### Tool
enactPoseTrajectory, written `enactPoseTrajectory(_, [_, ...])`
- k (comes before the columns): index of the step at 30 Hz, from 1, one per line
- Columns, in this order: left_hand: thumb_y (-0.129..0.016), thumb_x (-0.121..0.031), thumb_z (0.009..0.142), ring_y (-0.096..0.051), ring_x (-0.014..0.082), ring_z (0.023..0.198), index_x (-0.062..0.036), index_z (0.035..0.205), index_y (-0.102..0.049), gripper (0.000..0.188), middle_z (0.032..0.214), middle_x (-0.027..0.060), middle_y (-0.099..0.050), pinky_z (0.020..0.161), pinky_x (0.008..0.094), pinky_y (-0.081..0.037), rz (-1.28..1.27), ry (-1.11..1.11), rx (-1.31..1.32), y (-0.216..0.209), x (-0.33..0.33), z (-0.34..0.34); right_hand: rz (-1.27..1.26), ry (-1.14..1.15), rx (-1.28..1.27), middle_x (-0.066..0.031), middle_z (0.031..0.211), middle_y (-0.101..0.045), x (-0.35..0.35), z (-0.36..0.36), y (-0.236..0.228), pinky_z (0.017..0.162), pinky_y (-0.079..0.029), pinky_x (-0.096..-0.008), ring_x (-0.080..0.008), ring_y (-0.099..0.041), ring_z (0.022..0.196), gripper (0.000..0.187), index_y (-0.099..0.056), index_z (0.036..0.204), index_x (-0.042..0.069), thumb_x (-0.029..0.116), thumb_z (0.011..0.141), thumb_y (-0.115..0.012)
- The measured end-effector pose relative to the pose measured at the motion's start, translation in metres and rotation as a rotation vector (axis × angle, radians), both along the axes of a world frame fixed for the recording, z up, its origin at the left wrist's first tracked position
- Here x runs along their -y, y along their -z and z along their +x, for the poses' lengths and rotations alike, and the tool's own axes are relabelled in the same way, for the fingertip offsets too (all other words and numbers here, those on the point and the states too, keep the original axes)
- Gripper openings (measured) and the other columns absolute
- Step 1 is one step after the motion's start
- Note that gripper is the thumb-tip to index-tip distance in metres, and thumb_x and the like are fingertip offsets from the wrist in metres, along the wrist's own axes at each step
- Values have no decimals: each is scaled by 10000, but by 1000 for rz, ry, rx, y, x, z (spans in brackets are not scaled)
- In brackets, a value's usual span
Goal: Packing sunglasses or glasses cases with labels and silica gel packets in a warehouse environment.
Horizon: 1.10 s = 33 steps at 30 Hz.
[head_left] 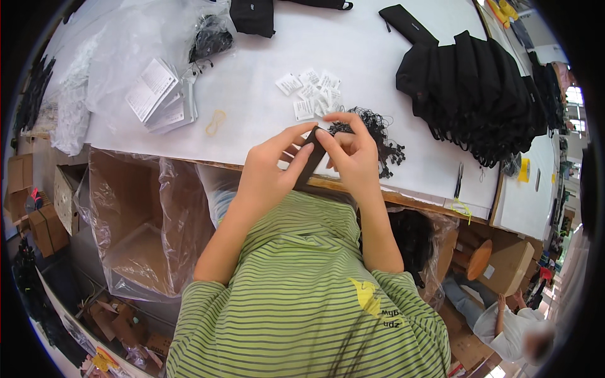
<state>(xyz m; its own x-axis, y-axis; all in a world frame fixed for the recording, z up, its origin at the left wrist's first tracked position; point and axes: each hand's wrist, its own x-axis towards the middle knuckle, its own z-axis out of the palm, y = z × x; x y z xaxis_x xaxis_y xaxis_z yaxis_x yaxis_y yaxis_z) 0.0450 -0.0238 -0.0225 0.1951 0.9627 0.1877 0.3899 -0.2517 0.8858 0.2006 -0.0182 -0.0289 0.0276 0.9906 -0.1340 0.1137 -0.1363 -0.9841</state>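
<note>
Between my two hands, at the table's near edge, is a narrow black fabric piece that looks like a pouch seen edge-on [309, 169]. My left hand [266, 171] grips its left side, with the thumb pressed on it. At its upper end, the thumb and fingers of my right hand [356, 157] pinch it. Whether anything small sits between the fingertips cannot be made out. Just beyond my hands lie several small white printed labels [309, 92]. A tangle of thin black cords [381, 133] rests beside my right hand, partly hidden by it.
Black pouches [469, 94] are heaped at the right of the white table [252, 75]. Thread snips [459, 179] lie near the front edge. Leaflets [153, 91], a yellowish rubber band [215, 123] and clear plastic are leftward. A plastic-lined carton [129, 214] stands below; a person [504, 327] is at lower right.
</note>
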Motion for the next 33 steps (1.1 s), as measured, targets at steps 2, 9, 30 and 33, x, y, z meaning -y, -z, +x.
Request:
enactPoseTrajectory(2, [-587,-78,889,-638,116,668,-29,1119,-618,238,840,66,-679,589,243,-520,-487,21,416,-3,-2,-5,-124,-36,-191,41,491,-456,-2,5,3,439,-341,-195,-18,-377,447,144,-608,929,26,136,855,-662])
enactPoseTrajectory(9, [-572,-102,915,-582,74,596,-10,976,-618,120,762,38,-638,534,196,-464,-470,71,412,17,-10,-7,-232,-246,-391,-9,571,-542,-3,13,15,509,-440,-226,-54,-470,488,182,-598,900,12,192,900,-625])
enactPoseTrajectory(30, [-631,-231,767,-642,209,714,15,946,-641,304,825,125,-683,660,326,-482,19,-75,77,-10,-200,-60,-223,-73,-441,-6,510,-465,31,62,19,433,-415,-238,-71,-411,402,119,-584,859,1,107,901,-548])
enactPoseTrajectory(33, [-647,-216,765,-588,222,863,-26,977,-617,286,886,110,-626,800,329,-453,47,7,-321,22,-184,-77,-244,-114,-476,7,518,-497,24,60,24,452,-417,-215,-50,-456,427,130,-616,883,0,125,899,-584])
